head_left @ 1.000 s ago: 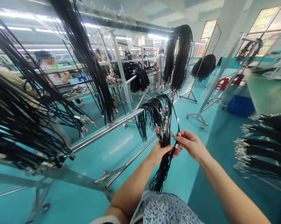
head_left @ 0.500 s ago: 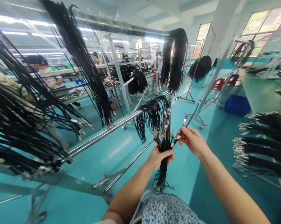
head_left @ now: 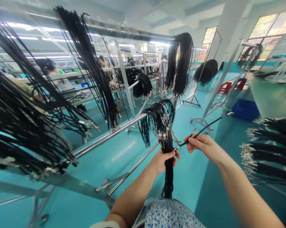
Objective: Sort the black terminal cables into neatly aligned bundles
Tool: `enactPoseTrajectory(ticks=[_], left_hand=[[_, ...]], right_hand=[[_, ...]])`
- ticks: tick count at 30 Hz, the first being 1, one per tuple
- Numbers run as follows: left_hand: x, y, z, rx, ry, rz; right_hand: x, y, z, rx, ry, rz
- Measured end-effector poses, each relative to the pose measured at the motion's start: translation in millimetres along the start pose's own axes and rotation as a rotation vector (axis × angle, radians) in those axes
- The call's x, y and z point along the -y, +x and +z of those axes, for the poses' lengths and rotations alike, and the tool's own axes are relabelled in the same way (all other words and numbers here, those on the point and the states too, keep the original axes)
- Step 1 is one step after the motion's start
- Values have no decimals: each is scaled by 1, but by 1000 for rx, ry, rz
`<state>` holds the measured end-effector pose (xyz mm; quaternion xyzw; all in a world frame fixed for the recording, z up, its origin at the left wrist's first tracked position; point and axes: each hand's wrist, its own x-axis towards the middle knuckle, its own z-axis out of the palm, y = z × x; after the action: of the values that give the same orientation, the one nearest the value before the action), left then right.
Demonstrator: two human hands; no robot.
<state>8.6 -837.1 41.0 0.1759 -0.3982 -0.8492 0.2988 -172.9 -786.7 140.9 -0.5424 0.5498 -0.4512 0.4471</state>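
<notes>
at the far left, a thick mass of black cords (head_left: 16, 126) hangs slantwise, with light-coloured ends at its lower edge; behind it, partly hidden, is a person in a striped top (head_left: 20, 87). next to the right, a long bunch of black cords (head_left: 93, 72) hangs from the upper bar (head_left: 133, 33), its tips just above the shiny lower bar (head_left: 102, 137). that bar runs up and away to the right, and short looped cords (head_left: 153, 114) are draped over it near the middle.

just below these, the left hand (head_left: 163, 158) has its fingers wrapped around an upright bundle of cords (head_left: 168, 180), metal ends upward, loose lengths hanging beneath down to the flowered cloth (head_left: 171, 215) on the person's lap or front. beside it on the right, the right hand (head_left: 197, 144) pinches a single cord (head_left: 209, 125) between thumb and fingers. one end of this cord points down towards the left thumb; whether it touches there, i cannot tell. the other stretches up and right, its pale tip in front of the blue bin (head_left: 245, 110).

farther right stands the green table (head_left: 264, 91), with bunches of black cords (head_left: 269, 148) lying near its closer end, silvery ends facing left.
</notes>
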Motion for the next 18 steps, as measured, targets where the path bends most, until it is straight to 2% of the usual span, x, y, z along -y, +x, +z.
enactPoseTrajectory(ticks=[2, 4, 8, 10, 14, 16, 18], left_hand=[[2, 0, 3, 33, -7, -15], [2, 0, 9, 4, -30, -20], [-5, 2, 15, -206, -107, -18], [-12, 4, 10, -280, -59, 24], [-23, 8, -1, -440, 181, 217], [-24, 8, 4, -414, 279, 263], [-21, 6, 17, -316, 340, 268]], right_hand=[[-3, -1, 1, -19, 5, -13], [-7, -4, 3, -60, 24, -39], [-16, -25, -2, -83, -50, -91], [-19, -45, -18, -138, -112, -122], [-20, -74, -60, -385, -383, -181], [-18, -73, -63, -388, -510, -232], [-17, -61, -47, -298, -509, -276]])
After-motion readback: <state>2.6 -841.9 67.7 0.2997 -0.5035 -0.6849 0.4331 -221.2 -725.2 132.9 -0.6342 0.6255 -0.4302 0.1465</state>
